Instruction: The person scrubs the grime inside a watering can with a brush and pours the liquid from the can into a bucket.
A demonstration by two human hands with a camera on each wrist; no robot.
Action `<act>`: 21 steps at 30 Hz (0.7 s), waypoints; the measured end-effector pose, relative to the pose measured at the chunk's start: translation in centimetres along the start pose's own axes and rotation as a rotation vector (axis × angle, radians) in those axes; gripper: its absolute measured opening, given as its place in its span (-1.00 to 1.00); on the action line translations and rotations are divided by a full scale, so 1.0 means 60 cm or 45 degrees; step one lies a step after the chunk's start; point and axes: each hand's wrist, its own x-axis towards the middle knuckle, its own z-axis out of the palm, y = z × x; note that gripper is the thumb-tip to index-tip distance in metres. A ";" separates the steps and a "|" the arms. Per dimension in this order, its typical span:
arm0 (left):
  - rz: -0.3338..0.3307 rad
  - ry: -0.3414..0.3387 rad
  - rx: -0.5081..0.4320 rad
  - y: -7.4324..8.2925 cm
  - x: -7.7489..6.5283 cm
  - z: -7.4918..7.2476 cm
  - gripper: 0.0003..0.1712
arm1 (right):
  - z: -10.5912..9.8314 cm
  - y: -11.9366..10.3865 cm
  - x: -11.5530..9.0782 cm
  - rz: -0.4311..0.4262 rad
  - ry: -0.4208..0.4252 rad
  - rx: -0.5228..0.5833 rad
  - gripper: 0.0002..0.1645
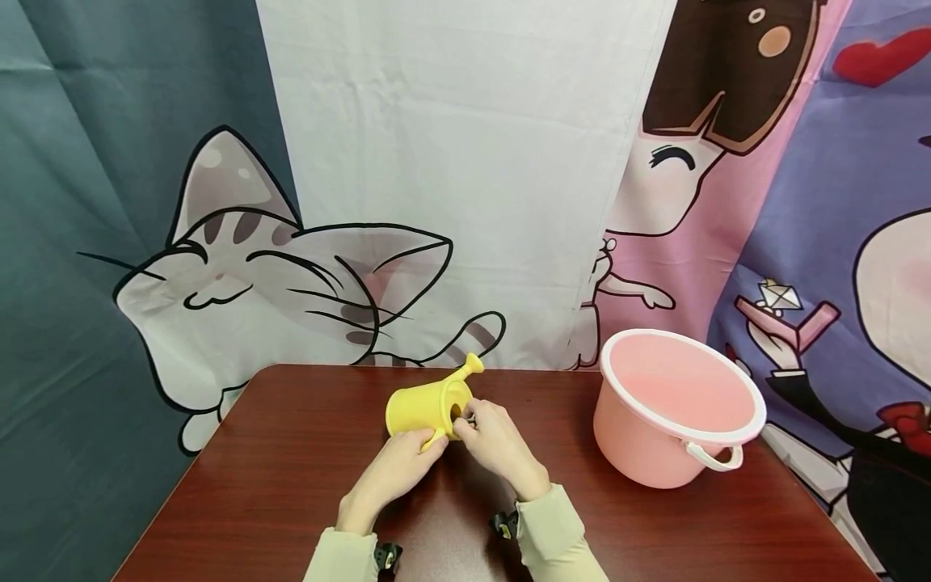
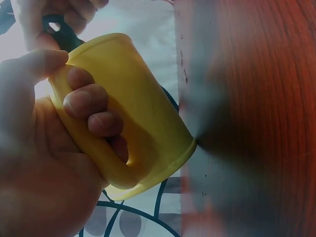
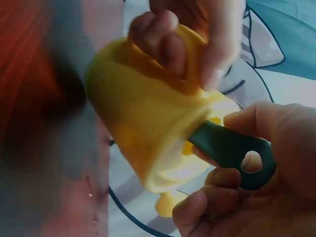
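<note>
A yellow toy watering can [image 1: 414, 408] is tipped over on its side above the table, its mouth turned toward the right hand. My left hand [image 1: 393, 475] grips the can's loop handle [image 2: 74, 108], with fingers curled through it. My right hand [image 1: 498, 440] pinches a dark green handle with a hole in its end [image 3: 227, 148]. The other end of that green tool goes into the can's mouth and is hidden there, so its kind does not show. The can's spout [image 1: 465, 370] points away and to the right.
A pink bucket [image 1: 640, 436] with a white rim and handle stands at the right of the brown table [image 1: 291, 453]. Behind the table's back edge hangs a cloth printed with a cartoon cat [image 1: 218, 299] and figures.
</note>
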 end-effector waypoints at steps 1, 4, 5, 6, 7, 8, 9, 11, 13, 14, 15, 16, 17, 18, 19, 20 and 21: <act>-0.002 0.000 -0.001 0.000 0.000 0.000 -0.59 | 0.001 0.000 0.000 0.001 -0.002 -0.002 -0.89; 0.001 -0.001 0.001 0.000 0.000 0.001 -0.58 | 0.002 0.001 -0.001 0.010 -0.007 -0.011 -0.88; 0.000 -0.001 0.001 0.000 0.000 0.001 -0.58 | 0.001 0.001 -0.001 0.014 -0.008 -0.011 -0.88; 0.000 -0.001 0.001 -0.001 0.000 0.000 -0.58 | -0.001 0.001 -0.002 0.017 -0.009 -0.009 -0.88; 0.000 -0.001 0.001 -0.001 -0.001 0.000 -0.58 | -0.003 0.001 -0.002 0.018 -0.010 -0.010 -0.88; 0.001 0.000 0.001 -0.001 -0.001 0.000 -0.57 | -0.005 0.001 -0.002 0.019 -0.008 -0.010 -0.88; 0.000 0.000 -0.001 -0.001 -0.001 0.000 -0.57 | -0.007 0.001 -0.002 0.015 -0.008 -0.011 -0.89; 0.001 0.002 -0.004 -0.002 -0.001 0.000 -0.56 | -0.012 0.001 -0.001 0.019 -0.012 -0.014 -0.90; 0.002 0.001 -0.007 -0.002 -0.001 -0.001 -0.56 | -0.017 0.000 -0.001 0.025 -0.014 -0.018 -0.91; 0.001 -0.001 -0.010 -0.002 -0.001 -0.001 -0.56 | -0.019 0.000 -0.001 0.033 -0.015 -0.016 -0.91; 0.002 -0.003 -0.011 -0.002 0.000 -0.001 -0.56 | -0.022 -0.001 -0.001 0.036 -0.016 -0.018 -0.91; -0.001 -0.006 -0.012 -0.002 0.000 -0.001 -0.56 | -0.024 -0.001 -0.001 0.044 -0.017 -0.017 -0.90; -0.005 -0.009 -0.015 -0.002 0.000 -0.001 -0.56 | -0.027 -0.002 -0.002 0.046 -0.015 -0.016 -0.90; -0.012 -0.011 -0.018 -0.002 0.000 -0.001 -0.56 | -0.030 -0.003 -0.002 0.047 -0.012 -0.019 -0.89; -0.017 -0.014 -0.020 -0.003 0.000 -0.002 -0.56 | -0.032 -0.002 -0.002 0.045 -0.009 -0.022 -0.89; -0.021 -0.015 -0.020 -0.003 0.000 -0.002 -0.57 | -0.035 -0.003 -0.003 0.044 -0.003 -0.024 -0.89; -0.021 -0.016 -0.019 -0.004 0.000 -0.002 -0.57 | -0.038 -0.003 -0.003 0.042 0.001 -0.027 -0.88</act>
